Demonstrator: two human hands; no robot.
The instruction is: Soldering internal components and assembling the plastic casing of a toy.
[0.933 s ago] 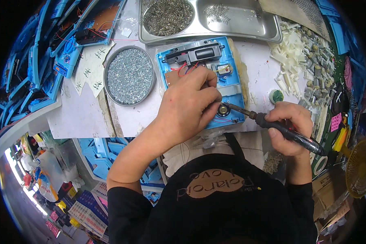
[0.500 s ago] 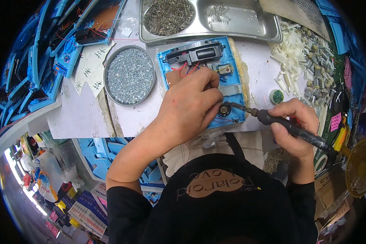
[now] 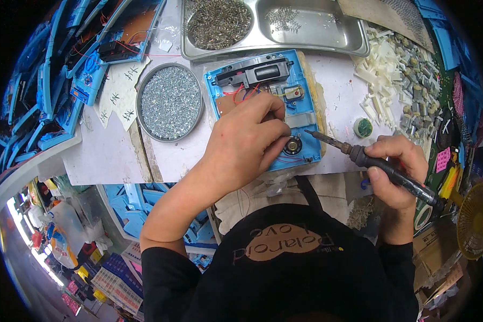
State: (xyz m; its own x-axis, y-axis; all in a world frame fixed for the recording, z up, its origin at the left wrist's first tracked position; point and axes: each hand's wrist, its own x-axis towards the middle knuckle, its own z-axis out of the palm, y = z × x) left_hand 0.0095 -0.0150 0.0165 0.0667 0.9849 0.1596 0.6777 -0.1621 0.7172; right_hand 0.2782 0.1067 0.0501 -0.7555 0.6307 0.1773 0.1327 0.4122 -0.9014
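Note:
A blue plastic housing point(image 3: 312, 146) lies open on the table in front of me, with a black module point(image 3: 271, 72), red wires and a small round speaker point(image 3: 293, 145) inside. My left hand point(image 3: 244, 137) reaches over its left part, thumb and fingertips pinched together just above the speaker. What they pinch is too small to make out. In my right hand point(image 3: 400, 174) is a soldering iron point(image 3: 360, 156), gripped by its black handle. Its tip points left over the housing, a little up and right of the speaker, apart from it.
A round tin of small screws point(image 3: 170, 102) stands left; a metal tray point(image 3: 311, 47) with small metal parts lies at the back. A small green-filled pot point(image 3: 363, 127) sits near the iron. White plastic pieces point(image 3: 383, 75) are heaped right. Stacked blue housings point(image 3: 51, 96) fill the far left.
The soldering iron's tip has lifted off the speaker's edge, and my right hand has shifted slightly right. My left hand stays almost in place.

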